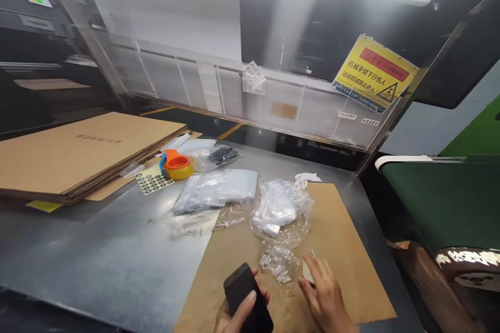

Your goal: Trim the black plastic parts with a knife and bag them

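A black, flat, phone-like device [242,285] rests tilted in a worker's left hand [233,318] above the near part of a brown cardboard sheet [339,234], the thumb laid over its face and the fingers closed around its far edge. It looks rigid and light enough for one hand, with a smooth face likely to slip and perhaps to crack if dropped; the long side edges appear the safest hold, gripped between thumb and curled fingers, with the palm as backing.

Beside it, the right hand [327,291] hovers over or touches the cardboard, fingers bent and narrowly spaced near a small pale item [307,272]; whether they grip it cannot be told.

Between and just beyond the hands lies a clear bag of small shiny pieces [279,264], with a larger crumpled clear bag [279,205] behind it, both apparently soft and slick. Farther back on the metal bench [117,260] are a grey plastic-wrapped bundle [222,186], a white glove [308,179], an orange tape dispenser [177,162] and a sheet of round stickers [153,180]. Stacked flat cartons [89,151] fill the left side; a green conveyor belt [441,197] stands at right.
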`<state>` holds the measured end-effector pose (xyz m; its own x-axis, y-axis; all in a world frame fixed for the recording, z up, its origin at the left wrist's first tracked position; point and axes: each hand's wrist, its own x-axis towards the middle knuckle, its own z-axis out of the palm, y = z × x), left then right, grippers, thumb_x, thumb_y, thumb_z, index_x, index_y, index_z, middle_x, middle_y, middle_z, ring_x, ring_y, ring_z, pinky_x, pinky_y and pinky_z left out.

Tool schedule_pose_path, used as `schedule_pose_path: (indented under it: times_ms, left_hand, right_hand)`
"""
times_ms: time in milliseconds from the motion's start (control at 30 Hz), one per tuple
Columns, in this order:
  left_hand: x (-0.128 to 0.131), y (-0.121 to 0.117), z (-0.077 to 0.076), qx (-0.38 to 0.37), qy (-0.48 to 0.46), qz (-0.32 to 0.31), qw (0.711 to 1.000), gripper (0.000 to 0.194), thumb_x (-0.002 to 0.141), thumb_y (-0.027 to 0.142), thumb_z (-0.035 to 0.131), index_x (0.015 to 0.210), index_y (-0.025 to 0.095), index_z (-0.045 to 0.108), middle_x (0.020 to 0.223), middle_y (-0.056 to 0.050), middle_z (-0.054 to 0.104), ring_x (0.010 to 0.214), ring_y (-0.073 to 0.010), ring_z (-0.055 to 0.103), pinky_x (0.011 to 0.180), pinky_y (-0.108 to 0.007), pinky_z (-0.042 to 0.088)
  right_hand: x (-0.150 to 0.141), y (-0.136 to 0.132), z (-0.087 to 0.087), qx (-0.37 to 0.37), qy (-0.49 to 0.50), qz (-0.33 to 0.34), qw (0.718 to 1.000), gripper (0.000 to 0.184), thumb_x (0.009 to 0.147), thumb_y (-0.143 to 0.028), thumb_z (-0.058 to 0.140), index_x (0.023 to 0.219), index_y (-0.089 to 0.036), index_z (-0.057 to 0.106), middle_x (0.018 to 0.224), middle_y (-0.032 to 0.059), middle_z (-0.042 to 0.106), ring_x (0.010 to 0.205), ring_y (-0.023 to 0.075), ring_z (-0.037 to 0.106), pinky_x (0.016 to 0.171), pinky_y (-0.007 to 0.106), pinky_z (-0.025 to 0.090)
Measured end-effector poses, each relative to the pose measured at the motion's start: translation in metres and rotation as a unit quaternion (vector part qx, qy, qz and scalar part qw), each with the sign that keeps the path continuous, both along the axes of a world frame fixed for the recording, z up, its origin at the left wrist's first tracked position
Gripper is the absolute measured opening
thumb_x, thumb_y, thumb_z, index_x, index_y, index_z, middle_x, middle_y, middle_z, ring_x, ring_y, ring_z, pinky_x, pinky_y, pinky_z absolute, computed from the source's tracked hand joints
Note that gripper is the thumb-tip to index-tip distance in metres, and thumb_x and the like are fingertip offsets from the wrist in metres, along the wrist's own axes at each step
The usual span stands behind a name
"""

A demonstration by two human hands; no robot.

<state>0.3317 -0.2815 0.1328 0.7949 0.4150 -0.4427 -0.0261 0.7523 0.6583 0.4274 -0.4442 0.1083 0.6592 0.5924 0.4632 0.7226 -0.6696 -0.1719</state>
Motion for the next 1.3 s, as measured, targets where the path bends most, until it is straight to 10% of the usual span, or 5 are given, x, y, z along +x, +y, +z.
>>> schedule_pose_path:
  times_ms: [267, 500, 667, 1133, 1300]
  left_hand:
    - [-0.033, 0.025, -0.007, 0.385, -0.100, -0.103, 0.912, 0.031, 0.072, 0.036, 0.066, 0.093, 0.014, 0.067, 0.067, -0.006, 0.063, 0.056, -0.0152, 0.054, 0.055, -0.027, 0.043]
    - [-0.032, 0.037, 0.008, 0.612, -0.182, -0.162, 0.753, 0.015, 0.071, 0.020, 0.061, 0.086, 0.017, 0.061, 0.065, -0.004, 0.062, 0.058, -0.0155, 0.056, 0.056, -0.026, 0.040]
    - [-0.036, 0.033, 0.005, 0.612, -0.180, -0.143, 0.757, 0.023, 0.079, 0.031, 0.048, 0.059, 0.019, 0.049, 0.054, -0.004, 0.055, 0.052, -0.0150, 0.051, 0.051, -0.027, 0.036]
    - [-0.041, 0.032, -0.003, 0.570, -0.156, -0.243, 0.769, 0.010, 0.073, 0.029, 0.061, 0.073, 0.018, 0.062, 0.063, -0.007, 0.061, 0.058, -0.0183, 0.053, 0.057, -0.028, 0.036]
    - [-0.038, 0.031, 0.001, 0.500, -0.149, -0.259, 0.813, 0.019, 0.069, 0.033, 0.068, 0.060, 0.018, 0.061, 0.058, -0.005, 0.056, 0.056, -0.0175, 0.048, 0.057, -0.029, 0.036]
  right_hand:
    - [0.022, -0.009, -0.036, -0.046, 0.025, -0.074, 0.996, 0.035, 0.089, -0.038, 0.040, 0.097, -0.013, 0.063, 0.082, 0.0143, 0.063, 0.074, 0.0268, 0.060, 0.064, 0.041, 0.051]
    - [-0.037, 0.015, 0.057, 0.121, 0.132, 0.178, 0.968, 0.045, 0.090, -0.036, 0.043, 0.132, -0.021, 0.040, 0.110, 0.0113, 0.052, 0.099, 0.0207, 0.054, 0.078, 0.029, 0.049]
    - [-0.066, 0.054, 0.076, 0.131, 0.070, 0.308, 0.940, 0.048, 0.091, -0.043, 0.037, 0.134, -0.020, 0.039, 0.089, 0.0092, 0.049, 0.077, 0.0188, 0.049, 0.064, 0.032, 0.047]
    - [-0.058, 0.043, 0.067, 0.112, 0.135, 0.304, 0.937, 0.046, 0.090, -0.030, 0.040, 0.135, -0.021, 0.037, 0.090, 0.0076, 0.047, 0.077, 0.0175, 0.046, 0.063, 0.030, 0.044]
    - [-0.056, 0.039, 0.070, 0.100, 0.149, 0.310, 0.934, 0.048, 0.088, -0.035, 0.045, 0.134, -0.024, 0.038, 0.090, 0.0073, 0.049, 0.078, 0.0181, 0.047, 0.064, 0.030, 0.045]
